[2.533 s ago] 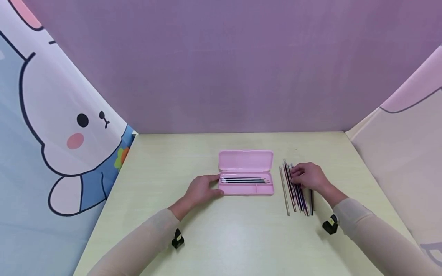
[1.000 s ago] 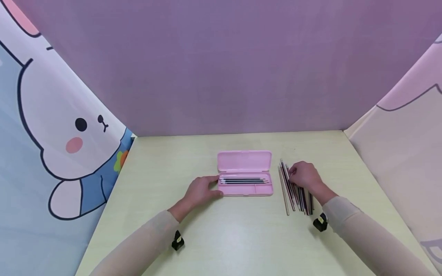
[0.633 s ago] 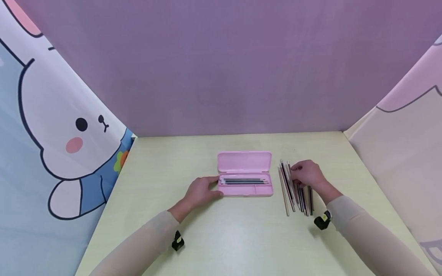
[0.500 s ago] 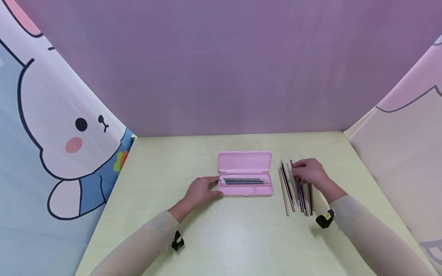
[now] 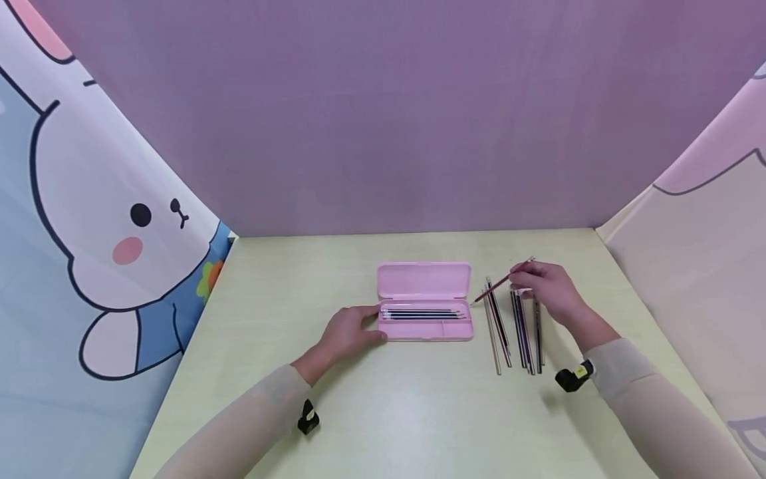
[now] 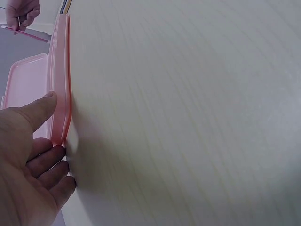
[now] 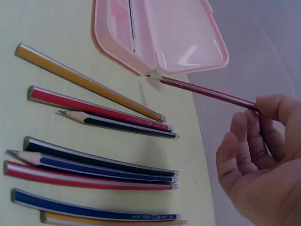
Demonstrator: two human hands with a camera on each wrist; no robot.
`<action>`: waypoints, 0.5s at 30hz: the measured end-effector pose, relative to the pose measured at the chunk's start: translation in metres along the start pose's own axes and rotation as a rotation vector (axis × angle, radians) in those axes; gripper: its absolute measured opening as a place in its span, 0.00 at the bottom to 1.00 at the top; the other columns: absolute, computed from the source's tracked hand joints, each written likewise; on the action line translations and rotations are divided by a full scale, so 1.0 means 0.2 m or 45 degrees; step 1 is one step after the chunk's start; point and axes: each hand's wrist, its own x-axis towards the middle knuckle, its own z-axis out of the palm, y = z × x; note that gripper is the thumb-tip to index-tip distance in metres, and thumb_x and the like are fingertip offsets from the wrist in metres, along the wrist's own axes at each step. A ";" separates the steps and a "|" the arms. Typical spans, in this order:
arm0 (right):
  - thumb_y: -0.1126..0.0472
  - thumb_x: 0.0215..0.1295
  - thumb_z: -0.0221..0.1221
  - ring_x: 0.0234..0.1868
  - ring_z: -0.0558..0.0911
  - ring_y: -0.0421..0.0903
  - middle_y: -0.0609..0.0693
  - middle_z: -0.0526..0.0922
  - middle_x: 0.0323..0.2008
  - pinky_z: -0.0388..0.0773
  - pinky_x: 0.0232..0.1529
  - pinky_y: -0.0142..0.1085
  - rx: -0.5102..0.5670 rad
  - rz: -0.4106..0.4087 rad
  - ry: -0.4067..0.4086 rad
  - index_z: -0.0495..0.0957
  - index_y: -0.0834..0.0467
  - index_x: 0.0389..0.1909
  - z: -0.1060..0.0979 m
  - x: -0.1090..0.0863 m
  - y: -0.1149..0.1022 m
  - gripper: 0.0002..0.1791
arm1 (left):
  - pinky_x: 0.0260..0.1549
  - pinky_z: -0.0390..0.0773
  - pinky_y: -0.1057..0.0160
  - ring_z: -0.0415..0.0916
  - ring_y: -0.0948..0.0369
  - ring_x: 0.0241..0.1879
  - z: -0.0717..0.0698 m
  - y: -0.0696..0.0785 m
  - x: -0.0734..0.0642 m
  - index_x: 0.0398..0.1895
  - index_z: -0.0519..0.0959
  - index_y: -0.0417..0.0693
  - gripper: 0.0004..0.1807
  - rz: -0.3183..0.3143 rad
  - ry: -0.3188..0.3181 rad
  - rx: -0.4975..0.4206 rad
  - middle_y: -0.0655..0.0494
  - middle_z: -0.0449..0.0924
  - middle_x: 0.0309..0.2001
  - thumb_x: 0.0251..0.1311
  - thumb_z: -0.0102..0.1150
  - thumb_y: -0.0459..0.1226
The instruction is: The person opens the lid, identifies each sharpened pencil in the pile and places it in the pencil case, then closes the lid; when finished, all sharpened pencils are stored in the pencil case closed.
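My left hand (image 5: 347, 331) holds the left end of an open pink pencil case (image 5: 419, 330), thumb at the front corner, as the left wrist view also shows with the case's side wall (image 6: 59, 80). Several dark striped pencils (image 5: 421, 314) lie in its back compartment. Between thumb and fingers, my right hand (image 5: 553, 289) pinches a red pencil (image 7: 207, 94) near its unsharpened end. It is raised and slanted, its sharpened point at the case's right back corner. Below that hand, loose pencils (image 7: 94, 165) in red, blue, black and yellow lie on the table.
The loose pencils lie in two groups right of the case, a yellow pencil (image 7: 89, 82) nearest it. The case's lid (image 5: 425, 279) is folded back on the light table (image 5: 407, 412). A purple wall (image 5: 413, 120) stands behind, with printed cloth at both sides.
My right hand has drawn the red pencil out of the pile, lifted it, and turned its point toward the case. The pile has parted into two groups. My left hand stays at the case.
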 end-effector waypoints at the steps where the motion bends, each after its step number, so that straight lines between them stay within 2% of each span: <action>1: 0.60 0.75 0.60 0.42 0.87 0.36 0.41 0.88 0.40 0.88 0.46 0.36 0.010 -0.017 -0.009 0.74 0.75 0.56 0.00 0.00 0.00 0.22 | 0.69 0.72 0.45 0.71 0.48 0.71 0.00 0.00 0.00 0.71 0.75 0.54 0.38 0.002 -0.001 0.003 0.52 0.77 0.68 0.57 0.73 0.51; 5: 0.62 0.73 0.62 0.43 0.89 0.37 0.44 0.90 0.41 0.88 0.46 0.35 0.077 -0.078 -0.019 0.76 0.75 0.53 0.00 0.01 -0.03 0.19 | 0.69 0.71 0.45 0.71 0.48 0.71 0.00 0.00 0.01 0.71 0.75 0.53 0.37 0.007 -0.003 0.004 0.52 0.77 0.68 0.58 0.73 0.51; 10: 0.62 0.73 0.63 0.41 0.90 0.40 0.44 0.90 0.39 0.88 0.46 0.38 0.103 -0.097 -0.015 0.81 0.64 0.51 0.00 0.00 -0.09 0.11 | 0.70 0.71 0.46 0.71 0.49 0.71 0.00 0.00 0.01 0.71 0.75 0.54 0.37 0.006 -0.006 0.007 0.52 0.77 0.68 0.57 0.73 0.51; 15: 0.61 0.73 0.63 0.41 0.89 0.42 0.42 0.89 0.39 0.89 0.47 0.44 0.061 -0.074 -0.065 0.79 0.66 0.56 0.05 0.00 -0.16 0.17 | 0.69 0.72 0.45 0.72 0.49 0.70 0.00 0.01 0.01 0.70 0.75 0.52 0.37 0.013 -0.003 0.009 0.52 0.78 0.68 0.57 0.73 0.51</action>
